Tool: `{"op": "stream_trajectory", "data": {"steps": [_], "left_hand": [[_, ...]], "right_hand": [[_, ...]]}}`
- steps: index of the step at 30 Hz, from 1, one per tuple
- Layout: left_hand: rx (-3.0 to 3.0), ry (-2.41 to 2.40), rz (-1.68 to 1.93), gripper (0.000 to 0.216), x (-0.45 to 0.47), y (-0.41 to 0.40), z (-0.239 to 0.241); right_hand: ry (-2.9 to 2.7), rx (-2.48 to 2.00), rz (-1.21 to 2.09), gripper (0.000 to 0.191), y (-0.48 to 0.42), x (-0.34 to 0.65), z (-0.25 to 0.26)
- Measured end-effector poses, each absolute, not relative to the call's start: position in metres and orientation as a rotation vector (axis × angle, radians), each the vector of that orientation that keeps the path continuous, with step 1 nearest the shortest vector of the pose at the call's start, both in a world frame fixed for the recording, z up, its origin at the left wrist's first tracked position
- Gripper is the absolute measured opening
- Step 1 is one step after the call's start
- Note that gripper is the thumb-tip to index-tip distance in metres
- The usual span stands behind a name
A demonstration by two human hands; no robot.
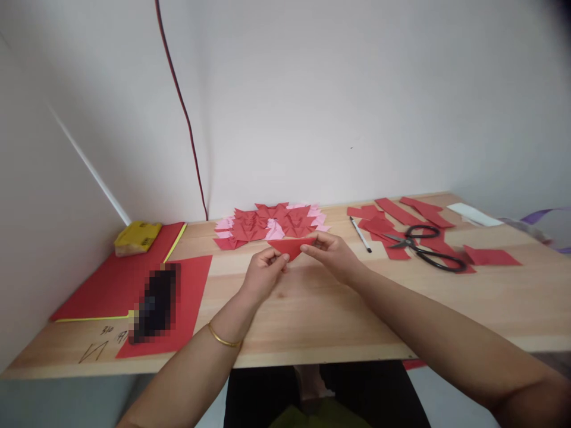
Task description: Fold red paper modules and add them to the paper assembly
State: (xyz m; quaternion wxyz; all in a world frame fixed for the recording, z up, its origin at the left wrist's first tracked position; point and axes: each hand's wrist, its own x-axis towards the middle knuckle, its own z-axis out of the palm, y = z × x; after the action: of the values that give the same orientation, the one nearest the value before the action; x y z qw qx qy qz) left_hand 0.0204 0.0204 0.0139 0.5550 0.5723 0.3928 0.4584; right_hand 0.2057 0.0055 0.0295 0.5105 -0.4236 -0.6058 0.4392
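Note:
Between my two hands is a small piece of red folded paper, roughly a triangle with its point down, held above the wooden table. My left hand pinches its lower left part between thumb and fingers. At the upper right corner, my right hand grips it with thumb and forefinger. Just behind the hands lies a pile of folded red and pink paper pieces, with wing-like points, close to the wall.
On the right, black-handled scissors rest over red paper scraps, beside a white pen. Red sheets, a yellow packet and a pixelated dark object lie left. A dark red cable hangs along the wall.

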Motion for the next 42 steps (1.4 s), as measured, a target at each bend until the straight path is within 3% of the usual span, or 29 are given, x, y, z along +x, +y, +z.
{"op": "stream_trajectory", "data": {"steps": [5,21,26,33,37,42], "left_hand": [[1.175,0.851,1.122,0.024,0.024,0.019,0.015],[1.027,0.823,1.134,0.023,0.024,0.018,0.025],[0.991,0.855,1.124,0.022,0.024,0.019,0.024],[1.842,0.921,1.338,0.016,0.017,0.016,0.024],[2.063,0.898,1.37,0.024,0.015,0.014,0.027],[1.435,0.975,1.173,0.036,0.019,0.018,0.021]], "right_hand": [[-1.444,-0.941,1.107,0.022,0.005,0.203,0.028],[-1.588,-1.122,0.969,0.03,0.006,0.21,0.031],[-1.475,-1.105,1.099,0.027,0.008,0.21,0.029],[-1.041,-0.95,1.534,0.04,0.01,0.202,0.023],[-1.255,-0.968,1.33,0.036,0.009,0.205,0.023],[-1.606,-1.007,1.045,0.033,0.007,0.208,0.027]]}}
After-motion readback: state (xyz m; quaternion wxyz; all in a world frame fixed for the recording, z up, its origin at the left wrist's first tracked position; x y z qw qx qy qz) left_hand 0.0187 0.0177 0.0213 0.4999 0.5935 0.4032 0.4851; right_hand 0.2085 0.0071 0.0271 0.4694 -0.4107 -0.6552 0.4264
